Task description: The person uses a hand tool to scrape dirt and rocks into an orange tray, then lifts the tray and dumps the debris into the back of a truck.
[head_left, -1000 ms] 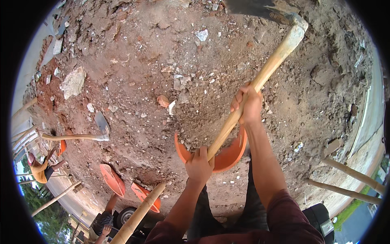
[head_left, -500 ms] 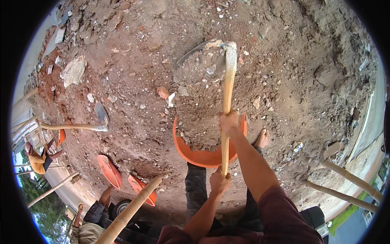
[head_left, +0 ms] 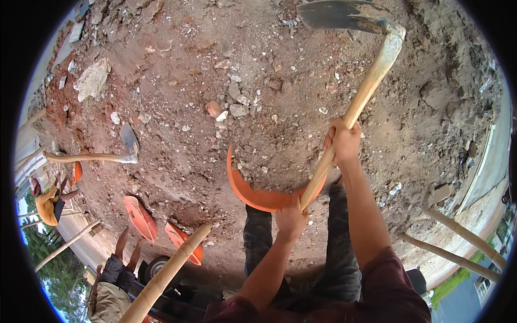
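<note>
A hoe with a pale wooden handle [head_left: 363, 97] slants from my legs up to the far right, its dark, broad blade [head_left: 339, 15] raised above the soil. My left hand [head_left: 292, 217] is wrapped round the handle's near end. Farther up the shaft, my right hand [head_left: 344, 141] grips it too. Between my hands and the dug ground lies an orange basin [head_left: 253, 198], its near rim by my shins. Soil and small stones fill the basin, and some hide its far edge. The handle crosses over the basin's right side.
Rubble and a big pale rock [head_left: 92, 79] lie at the far left. A second hoe [head_left: 91, 158] rests on the left, near two orange basins [head_left: 141, 218]. Bamboo poles [head_left: 167, 272] stand at lower left and right. Two other people [head_left: 48, 207] are at the left edge.
The hoe has swung up and to the right, its blade lifting off the soil heap beyond the basin. Both hands moved with the handle, the right one farther right and up.
</note>
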A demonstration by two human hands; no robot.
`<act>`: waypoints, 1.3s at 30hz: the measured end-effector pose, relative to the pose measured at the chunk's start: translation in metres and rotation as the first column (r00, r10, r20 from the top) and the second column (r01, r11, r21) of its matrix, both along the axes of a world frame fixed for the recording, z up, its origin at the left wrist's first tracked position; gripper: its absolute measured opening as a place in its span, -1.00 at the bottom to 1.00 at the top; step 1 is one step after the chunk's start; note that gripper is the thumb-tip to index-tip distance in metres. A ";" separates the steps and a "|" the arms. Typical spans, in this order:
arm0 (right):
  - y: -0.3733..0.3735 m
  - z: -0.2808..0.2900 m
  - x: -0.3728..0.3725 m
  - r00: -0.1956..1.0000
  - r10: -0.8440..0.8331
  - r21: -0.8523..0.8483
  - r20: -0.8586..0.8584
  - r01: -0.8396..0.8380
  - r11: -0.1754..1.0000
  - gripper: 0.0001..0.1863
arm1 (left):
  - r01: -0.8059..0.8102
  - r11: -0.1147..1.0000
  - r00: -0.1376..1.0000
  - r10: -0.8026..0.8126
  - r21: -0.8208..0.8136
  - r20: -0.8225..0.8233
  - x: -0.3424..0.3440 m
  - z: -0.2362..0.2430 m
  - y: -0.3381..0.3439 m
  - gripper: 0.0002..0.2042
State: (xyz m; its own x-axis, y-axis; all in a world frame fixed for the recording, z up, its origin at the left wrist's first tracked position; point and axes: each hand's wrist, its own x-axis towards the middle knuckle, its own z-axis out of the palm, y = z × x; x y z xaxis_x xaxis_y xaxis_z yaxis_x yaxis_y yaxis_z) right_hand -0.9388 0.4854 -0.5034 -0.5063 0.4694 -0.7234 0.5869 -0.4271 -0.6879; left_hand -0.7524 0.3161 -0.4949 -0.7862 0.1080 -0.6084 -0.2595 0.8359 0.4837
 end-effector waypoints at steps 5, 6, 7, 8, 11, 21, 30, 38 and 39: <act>0.016 -0.055 -0.064 0.982 -0.121 0.043 0.143 0.116 0.992 -0.90 | 0.211 0.977 0.963 -0.205 -0.018 0.174 -0.105 -0.010 -0.005 -0.71; 0.010 -0.059 -0.057 0.968 -0.148 -0.030 0.204 0.157 0.987 -0.90 | 0.228 0.972 0.953 -0.213 -0.050 0.216 -0.102 -0.005 -0.010 -0.71; 0.011 -0.061 -0.053 0.963 -0.152 -0.078 0.224 0.173 0.982 -0.89 | 0.246 0.968 0.943 -0.228 -0.047 0.243 -0.102 0.000 -0.011 -0.70; 0.015 -0.062 -0.047 0.965 -0.130 -0.064 0.229 0.148 0.987 -0.89 | 0.249 0.968 0.943 -0.234 -0.037 0.236 -0.098 0.004 -0.009 -0.69; 0.016 -0.041 -0.041 0.970 -0.070 -0.055 0.233 0.085 0.995 -0.89 | 0.218 0.976 0.958 -0.212 -0.007 0.192 -0.079 0.021 -0.005 -0.69; -0.036 -0.042 0.206 0.903 -0.049 -0.156 0.426 0.127 0.980 -0.89 | 0.196 0.975 0.846 -0.112 -0.109 0.521 0.146 0.087 -0.032 -0.68; 0.028 0.017 0.050 0.985 -0.147 -0.096 -0.095 0.137 0.986 -0.51 | 0.084 0.992 0.996 -0.085 0.098 0.011 0.015 0.026 0.005 -0.72; 0.019 -0.094 -0.011 0.937 0.019 0.321 0.348 -0.138 0.937 -0.38 | 0.153 0.981 0.928 -0.185 0.121 0.324 -0.063 -0.003 -0.006 -0.66; 0.026 -0.125 0.021 0.923 0.061 0.359 0.379 -0.208 0.910 -0.39 | 0.139 0.975 0.913 -0.195 0.175 0.359 -0.040 0.004 -0.013 -0.64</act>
